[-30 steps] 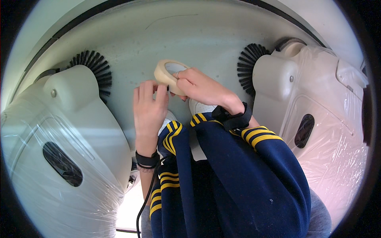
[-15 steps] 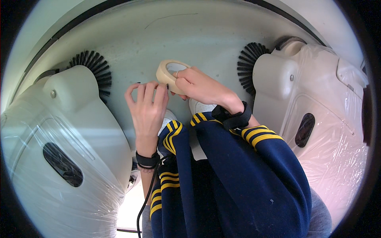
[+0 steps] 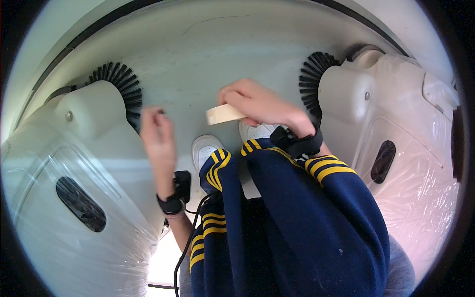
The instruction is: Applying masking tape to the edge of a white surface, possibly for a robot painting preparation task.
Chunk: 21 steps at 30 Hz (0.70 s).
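A roll of cream masking tape (image 3: 222,115) is gripped in my right hand (image 3: 262,104), its edge facing me above my right shoe. The fingers of that hand curl round the roll and cover its far side. My left hand (image 3: 159,136) is apart from the tape, to its left, near the round black brush on the left. Motion blurs its bent fingers, and whether anything is between them does not show. Each wrist carries a black strap with a small box-shaped device.
White machine housings under clear film stand at left (image 3: 39,163) and right (image 3: 396,119). Black bristle brushes (image 3: 129,91) (image 3: 312,74) jut from both. White shoes (image 3: 205,148) rest on the pale floor (image 3: 193,64). A black cable (image 3: 184,257) hangs by my left arm.
My left hand has moved left, away from the tape roll. My right hand has turned the roll from showing its open ring to showing its edge, and moved slightly right.
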Available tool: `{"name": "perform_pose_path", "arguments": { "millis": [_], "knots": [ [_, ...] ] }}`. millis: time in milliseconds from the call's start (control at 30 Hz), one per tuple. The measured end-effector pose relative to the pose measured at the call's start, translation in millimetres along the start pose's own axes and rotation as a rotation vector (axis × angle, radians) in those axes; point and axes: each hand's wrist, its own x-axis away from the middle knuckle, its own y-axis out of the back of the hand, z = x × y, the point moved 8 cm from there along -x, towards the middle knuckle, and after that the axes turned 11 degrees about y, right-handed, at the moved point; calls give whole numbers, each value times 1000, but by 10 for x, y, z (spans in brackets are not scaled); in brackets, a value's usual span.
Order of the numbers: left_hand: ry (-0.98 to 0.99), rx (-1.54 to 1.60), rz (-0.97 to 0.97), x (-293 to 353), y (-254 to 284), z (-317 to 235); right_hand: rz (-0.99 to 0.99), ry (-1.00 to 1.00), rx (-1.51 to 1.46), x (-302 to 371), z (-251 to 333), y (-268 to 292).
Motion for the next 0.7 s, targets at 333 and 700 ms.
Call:
{"name": "perform_pose_path", "arguments": {
  "millis": [333,700],
  "knots": [
    [33,57,-109,9,416,-253,37,-144,-46,182,-137,249],
    [-263,221,337,247,-250,-1146,227,-10,-452,199,-47,-34]
  ]
}}
